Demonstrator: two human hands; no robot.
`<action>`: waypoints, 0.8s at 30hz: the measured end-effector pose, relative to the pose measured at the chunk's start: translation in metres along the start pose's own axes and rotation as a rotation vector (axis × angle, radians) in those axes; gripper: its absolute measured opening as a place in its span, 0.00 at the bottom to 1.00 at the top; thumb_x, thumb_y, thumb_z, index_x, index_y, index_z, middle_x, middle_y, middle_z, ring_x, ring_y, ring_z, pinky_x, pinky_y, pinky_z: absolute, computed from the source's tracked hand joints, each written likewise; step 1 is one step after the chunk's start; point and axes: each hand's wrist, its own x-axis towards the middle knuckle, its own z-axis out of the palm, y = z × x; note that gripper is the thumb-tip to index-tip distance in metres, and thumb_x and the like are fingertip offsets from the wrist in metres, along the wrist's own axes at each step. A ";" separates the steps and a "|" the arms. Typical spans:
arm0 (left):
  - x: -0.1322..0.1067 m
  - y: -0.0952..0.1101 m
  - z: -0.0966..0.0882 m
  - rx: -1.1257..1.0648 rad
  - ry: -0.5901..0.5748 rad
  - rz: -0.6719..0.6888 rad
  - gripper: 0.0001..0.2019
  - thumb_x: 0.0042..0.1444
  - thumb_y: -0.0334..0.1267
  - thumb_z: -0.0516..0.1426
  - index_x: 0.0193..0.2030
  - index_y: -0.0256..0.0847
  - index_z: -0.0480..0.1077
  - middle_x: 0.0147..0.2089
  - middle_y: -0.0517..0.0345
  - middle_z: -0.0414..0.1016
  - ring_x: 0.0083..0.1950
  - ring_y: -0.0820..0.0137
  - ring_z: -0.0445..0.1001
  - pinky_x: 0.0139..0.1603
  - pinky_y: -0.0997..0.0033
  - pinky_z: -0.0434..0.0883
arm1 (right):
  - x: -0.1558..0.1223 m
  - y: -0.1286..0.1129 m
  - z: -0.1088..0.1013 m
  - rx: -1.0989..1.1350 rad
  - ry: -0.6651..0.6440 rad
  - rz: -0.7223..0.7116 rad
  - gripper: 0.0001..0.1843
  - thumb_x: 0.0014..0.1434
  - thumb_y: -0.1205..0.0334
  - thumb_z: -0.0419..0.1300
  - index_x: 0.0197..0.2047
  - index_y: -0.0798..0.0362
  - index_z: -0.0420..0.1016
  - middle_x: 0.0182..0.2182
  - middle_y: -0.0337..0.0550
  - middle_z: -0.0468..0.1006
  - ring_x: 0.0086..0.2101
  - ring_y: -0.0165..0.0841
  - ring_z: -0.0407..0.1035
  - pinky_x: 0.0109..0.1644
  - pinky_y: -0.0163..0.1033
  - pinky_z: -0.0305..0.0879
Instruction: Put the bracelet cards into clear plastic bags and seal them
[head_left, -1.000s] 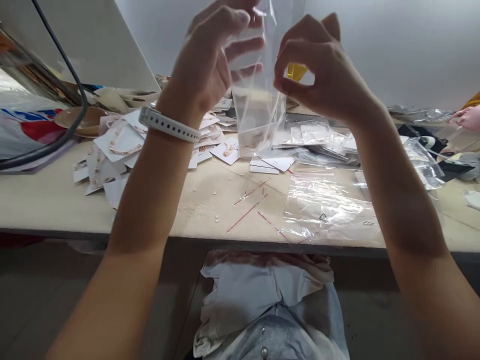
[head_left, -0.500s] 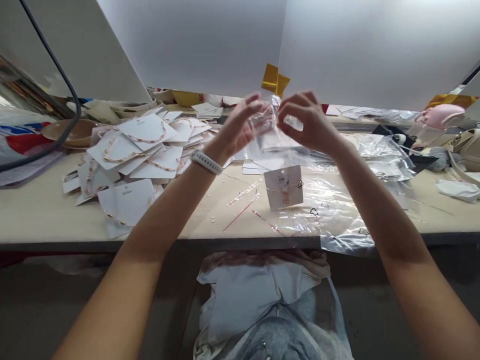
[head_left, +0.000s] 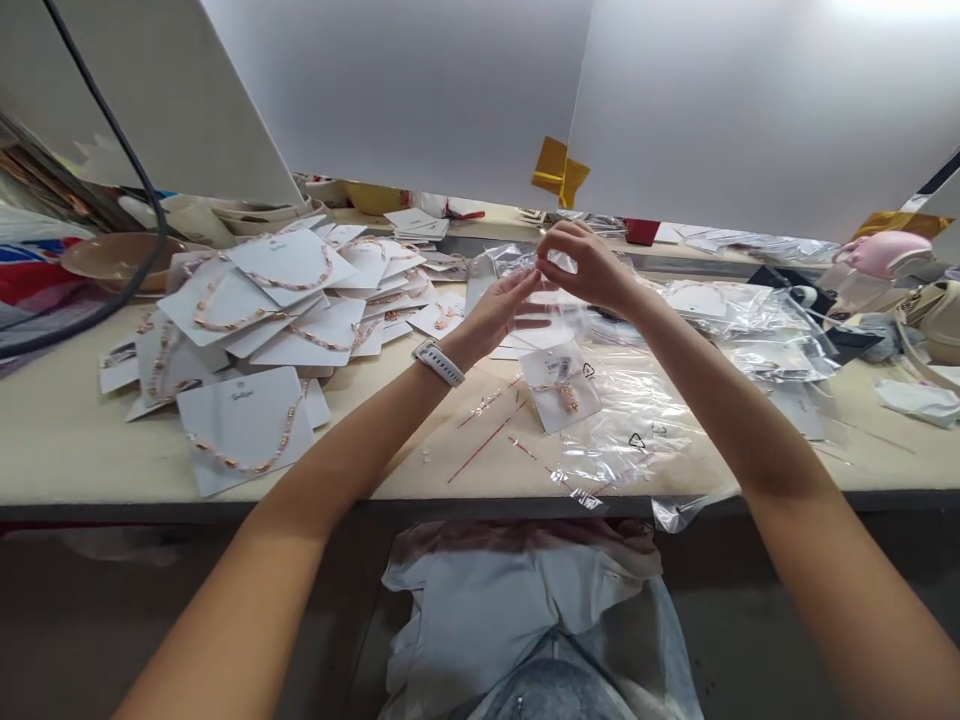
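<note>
My left hand point(head_left: 504, 312) and my right hand point(head_left: 585, 264) meet fingertip to fingertip above the table. Between them is a clear plastic bag point(head_left: 564, 312), hard to tell from the plastic behind it. The right thumb and fingers pinch at its upper edge; the left thumb presses there too, its other fingers stretched along the film. Just below, a white card point(head_left: 556, 408) carrying a barcode sticker and gold-pink jewellery leans on the table in clear film. Flat clear bags point(head_left: 626, 430) with recycling marks lie to its right.
White cards with beaded necklaces point(head_left: 262, 300) pile up at the left. Bagged cards point(head_left: 780, 330) are stacked at the right, near a pink-lidded bottle point(head_left: 889, 255). Thin red strips point(head_left: 487, 450) lie in front. A white panel point(head_left: 420, 100) hangs low over the back.
Both hands have come lower and closer together, fingertips now meeting. The plastic between them has dropped with them. The view has shifted slightly, and the barcode card is seen tilted differently.
</note>
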 end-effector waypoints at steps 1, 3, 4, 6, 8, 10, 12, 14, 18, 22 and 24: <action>0.002 0.003 0.002 0.004 0.046 -0.017 0.13 0.60 0.45 0.58 0.49 0.44 0.70 0.53 0.50 0.75 0.40 0.65 0.80 0.39 0.67 0.77 | 0.006 0.004 0.003 -0.007 -0.006 0.004 0.09 0.63 0.61 0.50 0.41 0.50 0.71 0.43 0.45 0.74 0.46 0.36 0.66 0.56 0.44 0.61; 0.005 0.009 0.005 0.002 0.120 -0.047 0.13 0.63 0.43 0.55 0.52 0.45 0.68 0.52 0.49 0.75 0.36 0.65 0.80 0.35 0.67 0.77 | 0.017 0.013 0.006 -0.018 -0.039 -0.026 0.13 0.62 0.59 0.51 0.48 0.50 0.71 0.47 0.45 0.73 0.48 0.36 0.64 0.58 0.45 0.59; 0.006 0.011 0.007 -0.002 0.146 -0.058 0.14 0.63 0.43 0.55 0.54 0.45 0.66 0.53 0.50 0.75 0.35 0.66 0.80 0.34 0.68 0.77 | 0.022 0.018 0.005 -0.025 -0.062 -0.050 0.15 0.62 0.58 0.51 0.51 0.49 0.71 0.49 0.44 0.73 0.49 0.36 0.63 0.58 0.45 0.58; 0.009 0.015 0.009 -0.011 0.179 -0.075 0.19 0.63 0.41 0.55 0.60 0.47 0.60 0.52 0.50 0.75 0.34 0.66 0.80 0.33 0.68 0.77 | 0.030 0.023 0.002 -0.036 -0.107 -0.089 0.17 0.63 0.55 0.52 0.52 0.47 0.72 0.51 0.44 0.72 0.50 0.37 0.63 0.58 0.47 0.58; 0.011 0.018 0.011 -0.005 0.184 -0.081 0.21 0.63 0.38 0.54 0.62 0.47 0.57 0.51 0.49 0.75 0.33 0.66 0.80 0.31 0.68 0.77 | 0.037 0.023 -0.004 -0.016 -0.147 -0.101 0.16 0.63 0.53 0.52 0.51 0.47 0.74 0.49 0.44 0.74 0.50 0.37 0.64 0.57 0.47 0.59; 0.010 0.020 0.013 0.032 0.163 -0.081 0.21 0.65 0.36 0.51 0.63 0.46 0.56 0.48 0.50 0.75 0.31 0.67 0.80 0.30 0.69 0.76 | 0.041 0.019 -0.009 0.027 -0.176 -0.087 0.15 0.62 0.52 0.55 0.48 0.48 0.75 0.45 0.44 0.75 0.47 0.37 0.66 0.53 0.46 0.61; 0.006 0.025 0.016 0.074 0.145 -0.073 0.20 0.66 0.35 0.49 0.64 0.45 0.57 0.47 0.51 0.75 0.30 0.68 0.79 0.29 0.69 0.76 | 0.043 0.013 -0.014 0.072 -0.199 -0.070 0.11 0.59 0.55 0.59 0.43 0.48 0.76 0.40 0.43 0.77 0.43 0.35 0.67 0.50 0.43 0.63; 0.001 0.032 0.019 0.113 0.125 -0.069 0.21 0.65 0.32 0.48 0.64 0.43 0.56 0.48 0.51 0.75 0.31 0.69 0.79 0.30 0.71 0.76 | 0.044 0.008 -0.020 0.148 -0.204 -0.049 0.06 0.57 0.57 0.61 0.38 0.47 0.77 0.35 0.40 0.77 0.39 0.33 0.67 0.48 0.41 0.62; -0.011 0.049 0.027 0.203 0.068 -0.077 0.24 0.64 0.29 0.47 0.66 0.36 0.53 0.51 0.49 0.75 0.33 0.69 0.79 0.32 0.72 0.77 | 0.045 0.003 -0.032 0.300 -0.162 0.025 0.07 0.57 0.54 0.61 0.34 0.48 0.76 0.32 0.39 0.75 0.35 0.28 0.65 0.47 0.38 0.61; -0.017 0.060 0.032 0.226 0.036 -0.122 0.26 0.62 0.26 0.46 0.67 0.37 0.52 0.48 0.52 0.76 0.35 0.68 0.80 0.33 0.72 0.77 | 0.044 -0.005 -0.047 0.256 -0.088 0.077 0.07 0.56 0.57 0.64 0.27 0.46 0.75 0.28 0.42 0.73 0.37 0.33 0.62 0.45 0.39 0.61; -0.019 0.064 0.034 0.229 0.019 -0.155 0.26 0.62 0.26 0.45 0.67 0.40 0.54 0.46 0.54 0.76 0.37 0.67 0.81 0.35 0.73 0.77 | 0.041 -0.009 -0.054 0.233 -0.044 0.085 0.09 0.55 0.60 0.64 0.24 0.45 0.73 0.27 0.43 0.71 0.37 0.35 0.62 0.41 0.39 0.61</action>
